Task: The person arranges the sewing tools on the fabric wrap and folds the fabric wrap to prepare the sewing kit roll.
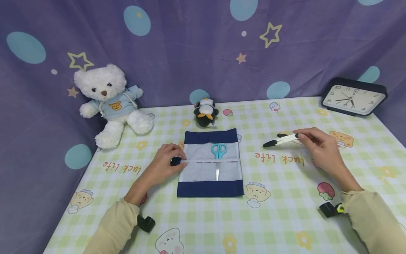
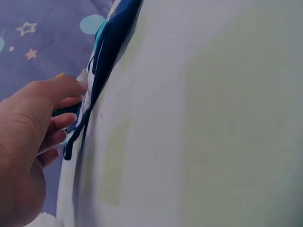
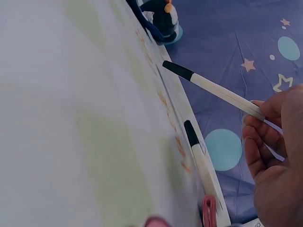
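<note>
A navy and grey fabric pouch (image 1: 209, 188) lies unfolded on the table, with a pocket seam across its middle. Turquoise-handled scissors (image 1: 219, 151) sit in it, blades down in the pocket. My left hand (image 1: 165, 160) pinches the pouch's left edge at the seam, thumb and forefinger close together; a dark strap-like piece (image 1: 175, 161) shows beneath the fingers. In my right hand (image 1: 321, 148), a white marker (image 3: 227, 96) with a black cap is pinched near its rear end, held above the table and tilted cap-down toward the left.
A second black-capped marker (image 3: 202, 165) lies behind the held one, near a pink looped band (image 3: 209, 210). At the back are a penguin toy (image 1: 206, 112), a white teddy bear (image 1: 115, 102) on the left and a black-framed clock (image 1: 353, 97) on the right.
</note>
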